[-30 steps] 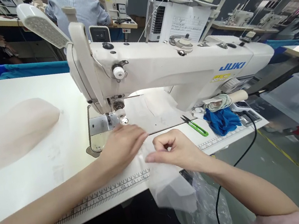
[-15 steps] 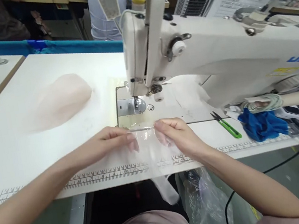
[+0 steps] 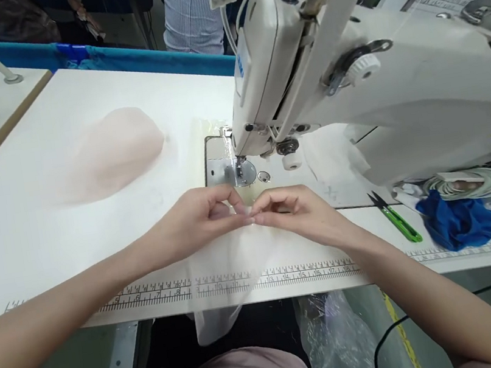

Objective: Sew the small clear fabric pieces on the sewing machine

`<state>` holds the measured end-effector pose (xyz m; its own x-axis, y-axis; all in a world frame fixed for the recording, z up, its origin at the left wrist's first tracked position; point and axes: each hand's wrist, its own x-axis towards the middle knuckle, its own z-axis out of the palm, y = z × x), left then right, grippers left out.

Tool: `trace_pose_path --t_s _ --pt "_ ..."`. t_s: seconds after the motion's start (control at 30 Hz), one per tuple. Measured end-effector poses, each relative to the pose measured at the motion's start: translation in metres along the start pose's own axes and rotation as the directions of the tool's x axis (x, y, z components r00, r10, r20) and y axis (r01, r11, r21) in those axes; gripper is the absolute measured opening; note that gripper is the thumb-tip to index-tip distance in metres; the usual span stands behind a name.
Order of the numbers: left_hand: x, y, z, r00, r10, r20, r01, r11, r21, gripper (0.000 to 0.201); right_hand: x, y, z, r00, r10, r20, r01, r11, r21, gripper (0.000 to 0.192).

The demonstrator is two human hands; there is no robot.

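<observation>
Both hands meet near the counter's [image 3: 50,237] front edge, just before the sewing machine's [image 3: 353,100] needle plate. Left hand [image 3: 195,219] and right hand [image 3: 300,212] each have a grip pinched on the sheer white fabric [image 3: 226,273], which drapes over that edge.

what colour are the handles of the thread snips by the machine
Bright green, on the thread snips right of the hands, seen in the head view.

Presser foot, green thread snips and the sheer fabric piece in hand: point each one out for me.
presser foot [image 3: 240,174], head view, on the metal foot under the needle.
green thread snips [image 3: 400,223], head view, on the green handle.
sheer fabric piece [image 3: 231,260], head view, on the part lying over the ruler.
</observation>
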<state>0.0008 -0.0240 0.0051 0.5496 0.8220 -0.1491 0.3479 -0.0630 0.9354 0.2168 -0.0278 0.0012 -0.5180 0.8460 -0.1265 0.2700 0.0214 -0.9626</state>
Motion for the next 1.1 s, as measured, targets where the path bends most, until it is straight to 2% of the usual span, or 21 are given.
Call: trace_pose_path --t_s 0.1,0.23,0.33,0.43,0.57,0.8,1.1 --pt "0.007 -0.002 -0.004 0.992 0.081 -0.092 -0.056 0.969 0.240 0.012 0.008 -0.002 -0.009 1.000 -0.003 -0.023 -0.001 0.987 -0.161 0.011" --pt "0.013 -0.009 0.000 0.951 0.243 -0.189 -0.123 0.863 0.491 0.014 0.015 -0.004 -0.011 0.999 0.018 -0.042 -0.026 0.978 -0.209 0.011" --pt "0.013 -0.018 0.005 0.892 0.388 -0.233 -0.191 0.788 0.585 0.018 0.016 -0.001 -0.007 0.991 -0.095 -0.094 0.063 0.950 -0.304 0.008" --pt "0.012 -0.026 0.008 0.842 0.478 -0.251 -0.238 0.746 0.622 0.020 0.016 0.008 0.000 0.949 -0.255 -0.186 0.175 0.916 -0.362 0.002" --pt "0.012 -0.026 0.009 0.819 0.506 -0.270 -0.240 0.730 0.641 0.020 0.014 0.016 0.005 0.905 -0.352 -0.238 0.252 0.895 -0.367 0.006" --pt "0.013 -0.025 0.011 0.848 0.451 -0.279 -0.207 0.765 0.610 0.020 0.014 0.016 0.005 0.910 -0.361 -0.204 0.277 0.895 -0.350 0.007" --pt "0.011 -0.024 0.010 0.845 0.441 -0.301 -0.211 0.794 0.571 0.019 0.014 0.018 0.004 0.907 -0.385 -0.170 0.303 0.878 -0.369 0.011"
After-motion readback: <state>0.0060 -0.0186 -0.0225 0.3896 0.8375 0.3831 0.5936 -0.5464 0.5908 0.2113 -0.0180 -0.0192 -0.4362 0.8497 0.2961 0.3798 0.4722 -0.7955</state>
